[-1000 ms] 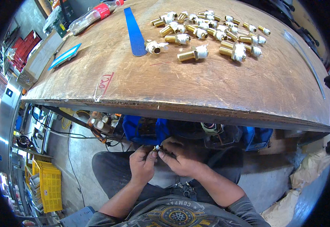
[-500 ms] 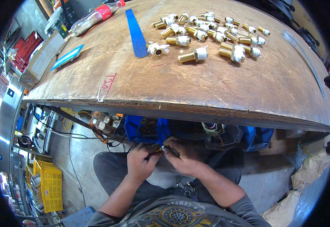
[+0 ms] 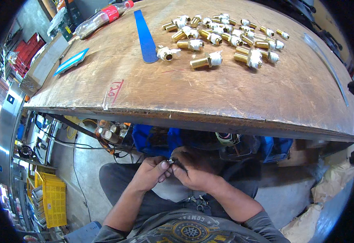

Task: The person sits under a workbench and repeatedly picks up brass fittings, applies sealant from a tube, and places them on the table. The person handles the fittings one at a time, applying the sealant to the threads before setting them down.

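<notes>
Left hand (image 3: pixel 154 173) and right hand (image 3: pixel 191 172) pinch one small pale piece (image 3: pixel 170 161), mostly finger-hidden. Toward one o'clock: ribbed brass fittings (image 3: pixel 212 37), white-wrapped, strewn over scuffed wooden tabletop (image 3: pixel 193 91).

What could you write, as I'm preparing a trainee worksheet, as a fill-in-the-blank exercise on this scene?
1. The left hand and right hand hold a small piece, and ____ of them rests on the wooden tabletop.
2. The brass fittings have ____ wrapping.
3. The long flat strip left of the fittings is ____.
4. The bottle lying on its side has a ____ label.

Missing words: neither; white; blue; red.
</notes>
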Tool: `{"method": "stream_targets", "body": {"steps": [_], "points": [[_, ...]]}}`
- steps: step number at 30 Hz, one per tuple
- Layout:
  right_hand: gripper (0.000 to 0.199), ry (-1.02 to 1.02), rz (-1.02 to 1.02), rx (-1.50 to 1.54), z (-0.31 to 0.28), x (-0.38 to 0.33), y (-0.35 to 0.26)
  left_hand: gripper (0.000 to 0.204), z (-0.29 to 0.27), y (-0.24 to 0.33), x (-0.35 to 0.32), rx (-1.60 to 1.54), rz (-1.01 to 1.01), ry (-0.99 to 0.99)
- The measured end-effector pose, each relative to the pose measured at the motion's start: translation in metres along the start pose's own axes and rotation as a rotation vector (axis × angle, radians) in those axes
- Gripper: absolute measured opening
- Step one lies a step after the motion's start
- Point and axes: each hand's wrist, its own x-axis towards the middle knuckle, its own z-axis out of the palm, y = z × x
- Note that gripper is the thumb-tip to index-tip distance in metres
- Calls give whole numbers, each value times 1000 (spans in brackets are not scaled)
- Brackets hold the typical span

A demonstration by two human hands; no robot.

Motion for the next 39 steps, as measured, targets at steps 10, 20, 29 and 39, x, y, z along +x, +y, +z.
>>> {"method": "stream_targets", "body": {"steps": [10, 20, 29, 39], "points": [[27, 16, -19, -45, -1, -3, 2, 38, 1, -10, 5, -121, 116, 6], [23, -7, 14, -58, -1, -5, 9, 32, 1, 1, 7, 575, 190, 117], [27, -112, 74, -271, 5, -1, 2, 34, -1, 11, 6, 978, 382, 87], [40, -264, 412, 28, 60, -9, 31, 24, 5, -65, 47, 969, 304, 348]]}}
